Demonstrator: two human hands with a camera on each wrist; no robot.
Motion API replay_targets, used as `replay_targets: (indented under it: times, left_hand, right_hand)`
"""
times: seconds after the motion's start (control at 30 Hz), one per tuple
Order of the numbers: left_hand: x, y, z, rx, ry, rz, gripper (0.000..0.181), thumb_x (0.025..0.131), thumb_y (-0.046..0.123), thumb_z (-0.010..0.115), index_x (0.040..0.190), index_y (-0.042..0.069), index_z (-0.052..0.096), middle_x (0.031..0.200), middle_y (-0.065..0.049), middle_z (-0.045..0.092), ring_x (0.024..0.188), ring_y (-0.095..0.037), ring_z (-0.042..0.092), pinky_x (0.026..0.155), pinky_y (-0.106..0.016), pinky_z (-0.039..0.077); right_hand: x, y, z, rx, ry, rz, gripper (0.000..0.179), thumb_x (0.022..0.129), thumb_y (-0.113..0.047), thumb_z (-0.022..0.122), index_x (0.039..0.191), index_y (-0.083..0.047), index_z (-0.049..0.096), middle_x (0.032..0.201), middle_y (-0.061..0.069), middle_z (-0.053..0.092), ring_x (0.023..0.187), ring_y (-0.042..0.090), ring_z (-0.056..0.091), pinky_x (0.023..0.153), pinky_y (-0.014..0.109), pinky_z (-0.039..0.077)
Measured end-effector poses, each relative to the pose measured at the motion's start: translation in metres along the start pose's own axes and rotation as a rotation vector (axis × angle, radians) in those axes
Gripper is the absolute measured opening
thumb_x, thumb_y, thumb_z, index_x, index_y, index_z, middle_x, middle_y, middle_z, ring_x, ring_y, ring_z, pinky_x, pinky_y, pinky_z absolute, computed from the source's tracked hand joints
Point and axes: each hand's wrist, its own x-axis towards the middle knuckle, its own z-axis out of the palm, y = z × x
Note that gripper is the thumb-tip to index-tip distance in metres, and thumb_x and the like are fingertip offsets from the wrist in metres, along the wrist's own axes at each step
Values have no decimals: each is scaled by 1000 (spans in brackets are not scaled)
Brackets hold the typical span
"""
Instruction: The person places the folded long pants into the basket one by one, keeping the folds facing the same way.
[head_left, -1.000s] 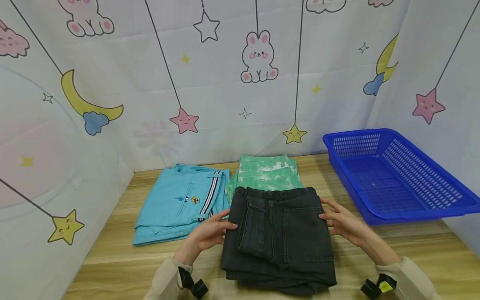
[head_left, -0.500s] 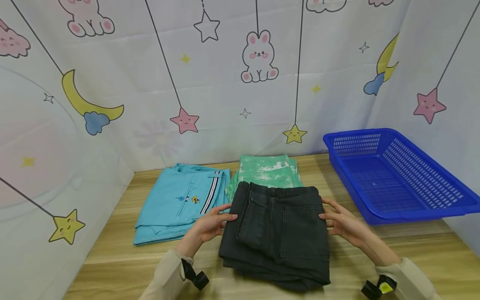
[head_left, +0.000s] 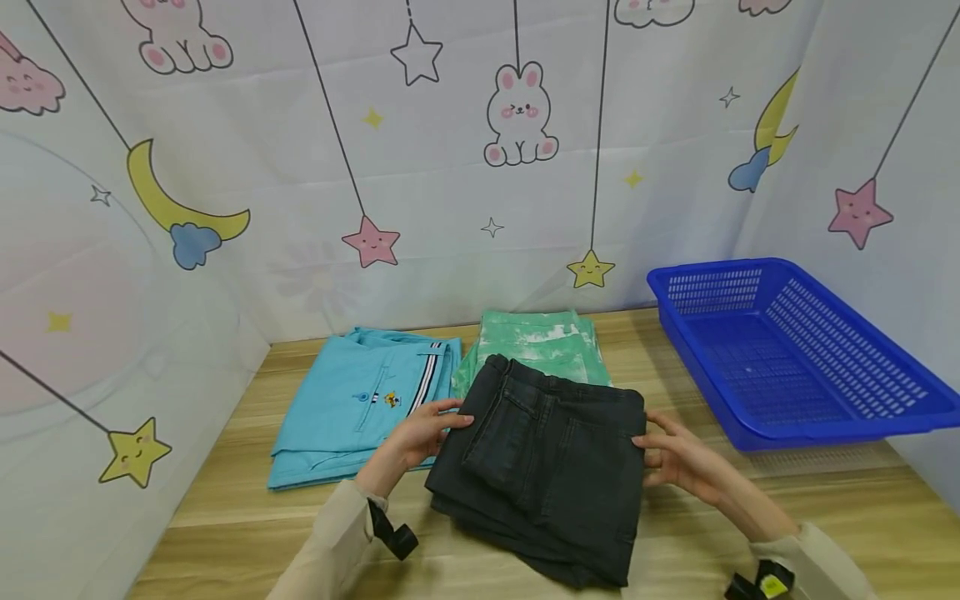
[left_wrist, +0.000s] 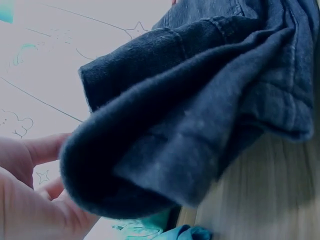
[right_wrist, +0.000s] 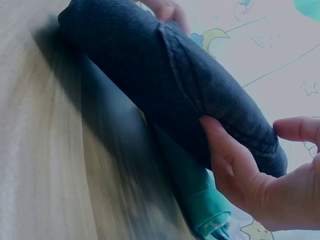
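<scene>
A folded pair of black jeans [head_left: 536, 471] is held between two hands at the near middle of the table, turned at a slant in the head view. My left hand [head_left: 420, 435] grips its left edge, thumb on top. At the right edge my right hand [head_left: 684, 460] pinches the fold between thumb and fingers. The right wrist view shows the rounded fold of the jeans [right_wrist: 150, 75] raised over the wood, with a shadow beneath. Loose layers of the jeans [left_wrist: 165, 130] hang open near the left hand in the left wrist view.
Folded light-blue trousers [head_left: 337, 408] lie at the left. Behind the jeans is a folded green-and-white garment [head_left: 540, 337], partly covered by them in the head view. A blue plastic basket [head_left: 795, 358] stands at the right, by the printed curtain [head_left: 450, 183]. Wooden tabletop [head_left: 217, 508] shows around them.
The jeans have rotated clockwise in the head view, their near end swinging left. The left hand has moved slightly up and away; the right hand has dropped slightly nearer.
</scene>
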Motion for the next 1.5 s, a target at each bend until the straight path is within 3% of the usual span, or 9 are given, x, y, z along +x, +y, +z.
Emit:
replay_targets:
  times: [0.1,0.43,0.67,0.93,1.07,1.27,1.5]
  left_hand:
    - [1,2,-1,13,-4,2,59,88,16,55,140,7,26,132,-24,42,84,-19,62,77,-40,51]
    - [4,9,-1,36,29,-26,56,88,15,55,138,10,31,131,-21,43,95,-28,60,76,-42,50]
    - [6,13,-3,47,36,-21,52,87,17,56,135,13,37,128,-17,47,94,-26,60,75,-42,50]
    - [7,17,-4,106,-6,7,53,87,17,56,136,10,36,131,-19,44,102,-32,57,75,-43,50]
    - [7,25,-3,159,-8,5,53,87,16,56,135,10,36,133,-20,43,108,-36,54,76,-42,50]
    - [13,36,0,212,-6,-3,51,84,17,59,132,12,42,134,-16,43,112,-36,51,79,-43,48]
    - [20,43,4,278,-18,1,50,84,19,59,131,14,43,139,-14,37,123,-41,39,83,-46,46]
  right_hand:
    - [0,1,1,2,-1,21,83,94,-13,42,136,-4,-29,99,-3,61,85,16,64,66,34,52]
    - [-1,2,3,-16,-17,26,82,94,-16,40,136,-7,-30,103,-4,60,87,18,63,67,34,53]
    - [-3,3,2,9,-54,20,83,94,-13,39,133,-9,-34,106,-5,59,90,20,63,73,39,52]
    - [-7,3,5,8,-77,9,84,94,-12,40,132,-9,-35,109,-6,55,93,22,62,75,41,52]
    - [-9,1,6,-51,-48,7,83,94,-15,40,134,-8,-32,110,-4,55,94,23,62,77,45,51]
    - [-13,-1,4,-183,34,21,88,93,-20,44,133,-2,-32,119,10,49,97,26,60,80,51,49]
    - [-17,-3,2,-206,-18,11,83,94,-18,41,135,-1,-29,111,0,54,95,23,62,79,51,49]
